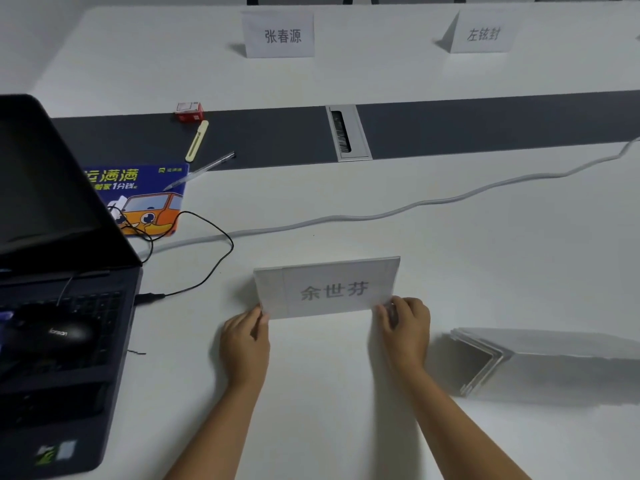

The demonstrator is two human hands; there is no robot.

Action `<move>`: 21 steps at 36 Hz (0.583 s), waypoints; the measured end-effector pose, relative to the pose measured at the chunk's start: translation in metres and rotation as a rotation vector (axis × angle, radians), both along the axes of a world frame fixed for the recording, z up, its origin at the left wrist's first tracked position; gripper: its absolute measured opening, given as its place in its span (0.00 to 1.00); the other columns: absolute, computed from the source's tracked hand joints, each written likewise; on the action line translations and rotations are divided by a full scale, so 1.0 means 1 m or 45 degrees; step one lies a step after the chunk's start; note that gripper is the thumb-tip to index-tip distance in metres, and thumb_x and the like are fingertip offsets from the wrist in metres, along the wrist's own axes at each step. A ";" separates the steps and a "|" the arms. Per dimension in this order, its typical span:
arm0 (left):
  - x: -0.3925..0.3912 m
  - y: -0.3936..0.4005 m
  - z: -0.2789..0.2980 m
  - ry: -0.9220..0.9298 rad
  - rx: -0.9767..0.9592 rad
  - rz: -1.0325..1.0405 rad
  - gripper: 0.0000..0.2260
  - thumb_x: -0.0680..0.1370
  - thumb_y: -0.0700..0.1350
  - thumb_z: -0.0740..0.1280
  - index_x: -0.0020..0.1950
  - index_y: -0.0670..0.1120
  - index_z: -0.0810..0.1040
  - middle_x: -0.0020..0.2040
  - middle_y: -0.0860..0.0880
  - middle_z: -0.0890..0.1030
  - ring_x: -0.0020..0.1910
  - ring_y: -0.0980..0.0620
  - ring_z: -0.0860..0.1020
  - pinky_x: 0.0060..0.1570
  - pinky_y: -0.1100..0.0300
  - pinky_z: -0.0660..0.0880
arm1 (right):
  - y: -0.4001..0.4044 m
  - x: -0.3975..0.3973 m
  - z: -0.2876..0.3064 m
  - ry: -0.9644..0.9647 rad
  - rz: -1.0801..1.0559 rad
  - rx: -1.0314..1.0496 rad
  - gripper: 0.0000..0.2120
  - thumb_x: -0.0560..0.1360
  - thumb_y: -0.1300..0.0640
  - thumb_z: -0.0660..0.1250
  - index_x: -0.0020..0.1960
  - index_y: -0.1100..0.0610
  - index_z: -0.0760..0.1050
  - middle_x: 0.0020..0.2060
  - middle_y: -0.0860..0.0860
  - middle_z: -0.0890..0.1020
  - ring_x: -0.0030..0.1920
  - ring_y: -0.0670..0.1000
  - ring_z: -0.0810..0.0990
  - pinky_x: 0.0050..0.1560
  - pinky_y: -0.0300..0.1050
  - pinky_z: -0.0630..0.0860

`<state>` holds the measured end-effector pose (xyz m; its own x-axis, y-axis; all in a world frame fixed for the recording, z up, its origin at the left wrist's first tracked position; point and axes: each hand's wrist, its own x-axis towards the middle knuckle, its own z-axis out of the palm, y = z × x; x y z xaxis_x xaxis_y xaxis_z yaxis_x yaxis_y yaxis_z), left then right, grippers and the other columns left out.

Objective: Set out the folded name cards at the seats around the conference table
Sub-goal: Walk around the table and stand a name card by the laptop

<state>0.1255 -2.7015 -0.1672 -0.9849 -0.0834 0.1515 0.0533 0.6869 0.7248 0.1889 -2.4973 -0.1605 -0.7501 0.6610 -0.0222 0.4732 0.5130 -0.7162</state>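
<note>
Both hands are on one name card [327, 288], which stands on the white table [450, 244] just in front of the person, printed side w/ three grey characters facing the camera. Left hand [245, 341] pinches the card's lower left corner; its grip is closed on the edge, thumb at the front. Right hand [405, 327] pinches the lower right corner, fingers curled around the edge. The card leans back a bit, bottom edge at the fingertips.

To the right, near the right forearm, a stack of folded cards [491, 358] lies on its side, nested, apart from the held one.

On the far side of the table, beyond the dark centre strip [485, 126], two more cards stand upright: far-left card [278, 35] and far-right card [481, 34], well apart from each other.

Left side: open laptop [59, 271] w/ a black mouse [59, 332] resting on its keyboard, blue mouse pad [152, 199] behind it, black thin cable [207, 251] looping over the table. A grey cable [381, 214] runs across the table btwn the held card and the strip. Pen [201, 169], yellow utility knife [197, 140] and small red box [188, 111] lie by the strip; metal cable port [348, 133] sits in it.
</note>
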 end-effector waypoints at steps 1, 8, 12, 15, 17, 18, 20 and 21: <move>0.000 0.000 0.000 -0.004 -0.006 -0.001 0.10 0.69 0.39 0.63 0.44 0.34 0.81 0.38 0.35 0.83 0.40 0.36 0.78 0.38 0.59 0.64 | 0.000 0.000 0.000 0.000 0.002 0.004 0.06 0.71 0.62 0.66 0.39 0.65 0.74 0.40 0.53 0.70 0.44 0.52 0.66 0.45 0.41 0.62; 0.001 -0.001 -0.003 -0.058 -0.037 -0.001 0.08 0.71 0.37 0.65 0.45 0.36 0.80 0.39 0.36 0.83 0.42 0.37 0.76 0.40 0.59 0.63 | 0.001 -0.002 -0.001 -0.033 -0.008 0.025 0.07 0.72 0.60 0.66 0.42 0.65 0.75 0.40 0.53 0.70 0.46 0.53 0.68 0.44 0.41 0.62; 0.000 -0.001 -0.004 -0.101 -0.032 0.009 0.06 0.71 0.33 0.66 0.46 0.36 0.80 0.39 0.35 0.82 0.43 0.37 0.76 0.41 0.57 0.65 | 0.001 -0.002 -0.003 -0.050 -0.002 0.034 0.08 0.72 0.59 0.65 0.43 0.65 0.75 0.41 0.55 0.72 0.47 0.55 0.69 0.44 0.42 0.63; 0.001 0.000 -0.004 -0.092 -0.035 0.005 0.07 0.71 0.36 0.64 0.45 0.36 0.80 0.38 0.36 0.82 0.42 0.37 0.75 0.40 0.57 0.65 | 0.002 -0.002 -0.003 -0.052 -0.001 0.058 0.08 0.72 0.59 0.66 0.40 0.65 0.75 0.39 0.54 0.71 0.46 0.56 0.70 0.43 0.43 0.62; 0.001 0.000 -0.002 -0.093 -0.029 0.015 0.06 0.72 0.35 0.65 0.45 0.36 0.80 0.38 0.36 0.82 0.42 0.37 0.75 0.40 0.57 0.64 | 0.002 -0.002 -0.002 -0.046 0.004 0.082 0.08 0.71 0.59 0.66 0.38 0.65 0.74 0.38 0.54 0.70 0.44 0.57 0.70 0.42 0.43 0.62; 0.001 0.000 -0.001 -0.097 -0.027 0.022 0.05 0.72 0.34 0.65 0.44 0.36 0.80 0.38 0.36 0.82 0.42 0.37 0.75 0.40 0.58 0.64 | 0.002 -0.002 -0.002 -0.043 0.004 0.091 0.09 0.71 0.59 0.66 0.38 0.65 0.74 0.38 0.54 0.70 0.44 0.56 0.69 0.42 0.43 0.62; 0.001 0.001 0.000 -0.102 -0.032 0.028 0.04 0.71 0.33 0.66 0.42 0.35 0.79 0.37 0.35 0.81 0.41 0.37 0.75 0.39 0.57 0.63 | 0.001 -0.002 -0.002 -0.040 0.004 0.112 0.09 0.71 0.59 0.67 0.37 0.65 0.73 0.37 0.54 0.69 0.43 0.56 0.68 0.41 0.43 0.62; 0.001 0.001 0.000 -0.105 -0.036 0.033 0.03 0.71 0.33 0.65 0.42 0.35 0.79 0.37 0.35 0.81 0.41 0.37 0.75 0.39 0.57 0.63 | 0.001 -0.002 -0.002 -0.038 0.004 0.120 0.09 0.71 0.59 0.67 0.37 0.65 0.73 0.36 0.54 0.69 0.42 0.55 0.68 0.41 0.43 0.62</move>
